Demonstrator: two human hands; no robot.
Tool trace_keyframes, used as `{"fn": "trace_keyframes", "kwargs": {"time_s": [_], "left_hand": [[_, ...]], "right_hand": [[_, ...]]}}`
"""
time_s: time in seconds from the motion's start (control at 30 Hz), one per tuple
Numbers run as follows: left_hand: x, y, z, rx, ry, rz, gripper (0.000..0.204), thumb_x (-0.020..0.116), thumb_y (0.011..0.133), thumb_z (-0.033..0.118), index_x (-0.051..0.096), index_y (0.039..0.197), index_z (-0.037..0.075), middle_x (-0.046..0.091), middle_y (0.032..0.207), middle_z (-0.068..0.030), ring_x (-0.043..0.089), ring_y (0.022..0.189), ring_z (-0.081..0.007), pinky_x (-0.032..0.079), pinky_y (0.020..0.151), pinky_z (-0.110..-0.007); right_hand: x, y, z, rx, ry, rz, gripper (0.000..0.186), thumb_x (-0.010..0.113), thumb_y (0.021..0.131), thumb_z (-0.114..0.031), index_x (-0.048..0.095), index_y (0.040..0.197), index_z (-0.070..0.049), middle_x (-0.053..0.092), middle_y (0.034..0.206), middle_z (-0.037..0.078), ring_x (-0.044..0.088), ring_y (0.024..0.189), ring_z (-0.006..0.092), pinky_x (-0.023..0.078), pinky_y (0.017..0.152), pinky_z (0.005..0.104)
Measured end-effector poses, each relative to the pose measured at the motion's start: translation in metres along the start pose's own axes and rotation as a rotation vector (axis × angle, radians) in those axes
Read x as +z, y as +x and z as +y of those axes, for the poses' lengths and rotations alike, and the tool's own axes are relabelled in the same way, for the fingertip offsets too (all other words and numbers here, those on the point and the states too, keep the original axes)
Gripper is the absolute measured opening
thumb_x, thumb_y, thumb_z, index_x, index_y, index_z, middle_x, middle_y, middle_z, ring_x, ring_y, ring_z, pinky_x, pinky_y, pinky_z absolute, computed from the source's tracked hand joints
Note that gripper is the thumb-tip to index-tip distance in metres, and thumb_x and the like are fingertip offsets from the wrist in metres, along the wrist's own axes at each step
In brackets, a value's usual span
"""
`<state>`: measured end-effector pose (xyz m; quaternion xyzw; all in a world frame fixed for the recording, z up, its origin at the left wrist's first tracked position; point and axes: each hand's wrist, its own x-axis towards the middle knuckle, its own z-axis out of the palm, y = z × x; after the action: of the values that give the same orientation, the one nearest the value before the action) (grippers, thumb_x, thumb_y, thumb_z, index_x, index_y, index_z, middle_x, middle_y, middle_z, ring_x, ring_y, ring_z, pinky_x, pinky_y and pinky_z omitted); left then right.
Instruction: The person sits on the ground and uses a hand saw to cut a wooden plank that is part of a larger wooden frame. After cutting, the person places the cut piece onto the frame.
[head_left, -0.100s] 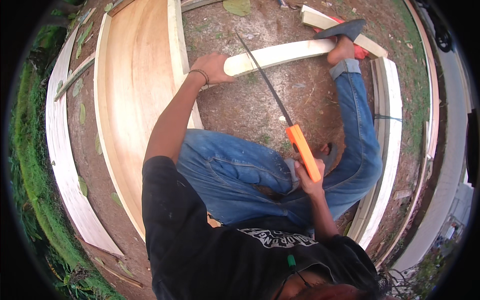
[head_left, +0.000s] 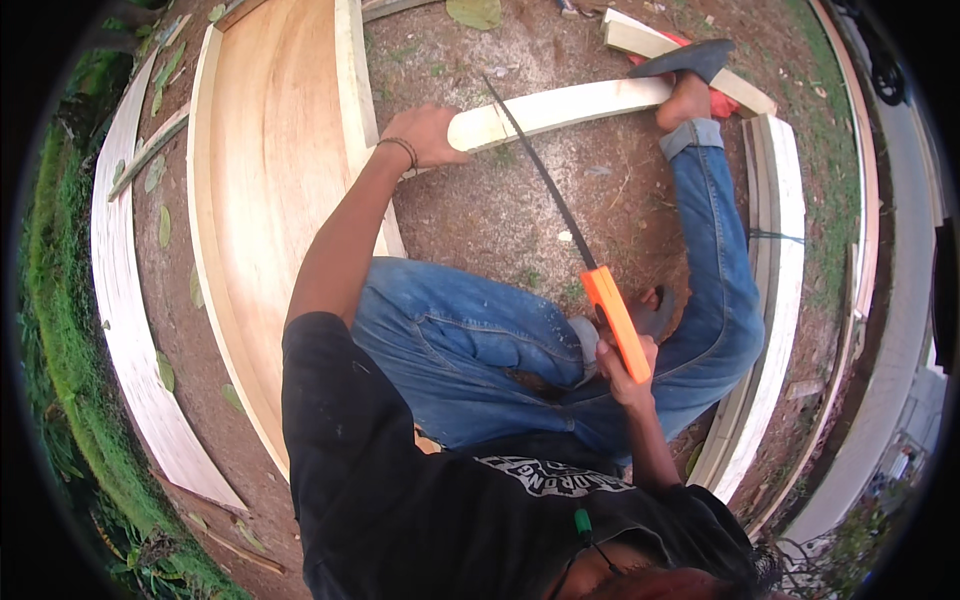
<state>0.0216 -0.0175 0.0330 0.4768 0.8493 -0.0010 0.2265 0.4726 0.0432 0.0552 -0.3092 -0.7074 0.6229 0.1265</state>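
Brown ground [head_left: 470,225] spreads through the middle of the frame, dusted with pale sawdust. The largest thing on it is a wooden panel [head_left: 260,170] with raised edges, at the upper left. Bundled planks [head_left: 775,220] run down the right side, and a long pale board [head_left: 125,270] lies at the far left. The person's jeans [head_left: 480,340] fill the centre, the legs bent.

The wooden bar [head_left: 590,105] being worked on stretches across the upper middle, from beside the panel's right edge to a bare foot [head_left: 683,102] in a dark sandal [head_left: 695,60] at its right end. The foot seems to be pinning it. The saw [head_left: 618,325] slants from upper centre to lower right of centre, its thin dark blade crossing the bar near the left end.

The right grip [head_left: 622,385] is closed firmly round the lower part of the saw's orange handle. The left grip [head_left: 425,135] lies against the bar's left end; its fingers are partly hidden, so I cannot tell how tightly they are closed.

A short dark line shows at the blade, probably a begun cut, though its depth cannot be read. The bar is in one piece, so most of the sawing appears left.
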Motion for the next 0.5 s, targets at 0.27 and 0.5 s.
{"fn": "trace_keyframes", "kwargs": {"time_s": [0.27, 0.5], "left_hand": [[-0.002, 0.004, 0.002, 0.005, 0.027, 0.054, 0.066, 0.077, 0.066, 0.051, 0.07, 0.117, 0.01, 0.072, 0.111, -0.017, 0.07, 0.102, -0.0349, 0.057, 0.092, -0.047], [0.001, 0.002, 0.002, 0.005, 0.005, 0.047, 0.065, 0.076, 0.067, 0.05, 0.07, 0.117, 0.009, 0.072, 0.109, -0.0182, 0.07, 0.101, -0.0358, 0.056, 0.091, -0.047]], "right_hand": [[-0.015, -0.029, -0.023, -0.014, -0.125, -0.035, 0.011, 0.071, 0.084, -0.006, 0.062, 0.077, -0.004, 0.053, 0.055, 0.004, 0.054, 0.045, 0.0164, 0.041, 0.05, 0.0297], [-0.018, -0.03, -0.018, 0.0, -0.142, -0.036, 0.011, 0.07, 0.084, -0.007, 0.062, 0.078, -0.003, 0.053, 0.056, 0.003, 0.053, 0.045, 0.0169, 0.04, 0.051, 0.0292]]}}
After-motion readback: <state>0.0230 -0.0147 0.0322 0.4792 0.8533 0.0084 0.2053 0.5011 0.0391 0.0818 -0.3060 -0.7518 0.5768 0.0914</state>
